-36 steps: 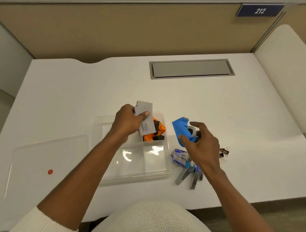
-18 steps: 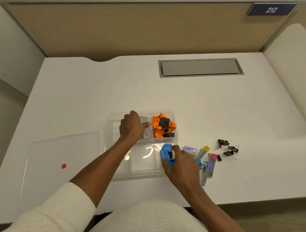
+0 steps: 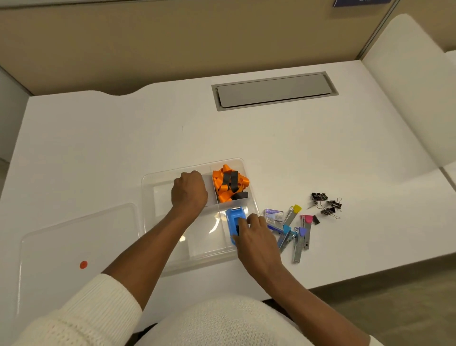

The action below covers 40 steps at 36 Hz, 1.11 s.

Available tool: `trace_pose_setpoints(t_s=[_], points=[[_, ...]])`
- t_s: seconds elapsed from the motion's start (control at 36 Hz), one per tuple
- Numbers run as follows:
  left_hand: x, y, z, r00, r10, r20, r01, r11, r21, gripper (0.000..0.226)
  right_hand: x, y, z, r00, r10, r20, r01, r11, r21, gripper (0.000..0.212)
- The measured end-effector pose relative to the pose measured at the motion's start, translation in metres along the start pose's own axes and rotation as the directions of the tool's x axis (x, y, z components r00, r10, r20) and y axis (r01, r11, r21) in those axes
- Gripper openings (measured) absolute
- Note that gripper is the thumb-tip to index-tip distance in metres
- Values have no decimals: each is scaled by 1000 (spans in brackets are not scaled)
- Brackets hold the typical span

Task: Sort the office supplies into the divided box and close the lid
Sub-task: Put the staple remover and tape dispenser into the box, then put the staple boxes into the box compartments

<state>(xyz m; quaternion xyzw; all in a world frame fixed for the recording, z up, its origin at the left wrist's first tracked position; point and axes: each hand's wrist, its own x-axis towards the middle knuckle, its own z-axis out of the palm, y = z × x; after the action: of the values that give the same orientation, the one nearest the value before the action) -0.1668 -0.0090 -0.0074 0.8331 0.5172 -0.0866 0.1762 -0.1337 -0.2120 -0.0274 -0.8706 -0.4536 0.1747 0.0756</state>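
Fingers [image 3: 243, 223] on blue dispenser [image 3: 234, 222] in box [image 3: 148, 197]; left hand [image 3: 189, 191] hides its contents.

White laminate desk top [image 3: 123, 138] w/ a curved notch in the back edge, grey rectangular cable-tray flap [image 3: 272, 91] set flush near the back. Tan fabric partition panel [image 3: 172, 39] behind, dark blue sign plate [image 3: 357, 3] cut off at top right, white curved side divider [image 3: 407, 81] on the right. Grey-brown carpet floor [image 3: 394, 301] bottom right; lighting even, soft.
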Motion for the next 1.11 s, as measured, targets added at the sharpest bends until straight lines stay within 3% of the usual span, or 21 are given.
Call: trace_pose_setpoints(t_s=[0.14,0.28,0.44,0.5,0.58,0.72,0.86,1.0,1.11], points=[[-3,2,3,999,27,47,-29,999,45,23,-1,4,1,1000,-17,19,17,1000,-1,51],[-11,9,0,997,71,21,-74,976,204,18,-7,11,-10,1000,-5,-10,6,997,71,50],[-26,34,-10,975,188,-115,-152,951,268,10,-20,34,-37,941,106,-320,-61,987,148,24],[-31,46,-10,947,299,-120,-262,931,256,12,-22,48,-41,922,143,-360,-110,988,112,22],[-38,60,-3,870,477,-121,-444,867,226,9,-23,72,-37,934,191,-303,-180,982,64,28],[-43,84,16,725,687,-52,-686,727,35,22,-21,94,-20,965,112,-235,-130,990,-59,42],[-48,107,36,621,784,26,-784,621,-13,23,-13,101,-7,965,46,-260,-75,992,-101,49],[-43,120,44,588,792,168,-808,585,67,34,-5,99,6,951,10,-310,-62,985,-159,43],[-38,125,45,580,784,221,-808,588,34,31,-4,98,12,933,-14,-359,-56,982,-183,37]])
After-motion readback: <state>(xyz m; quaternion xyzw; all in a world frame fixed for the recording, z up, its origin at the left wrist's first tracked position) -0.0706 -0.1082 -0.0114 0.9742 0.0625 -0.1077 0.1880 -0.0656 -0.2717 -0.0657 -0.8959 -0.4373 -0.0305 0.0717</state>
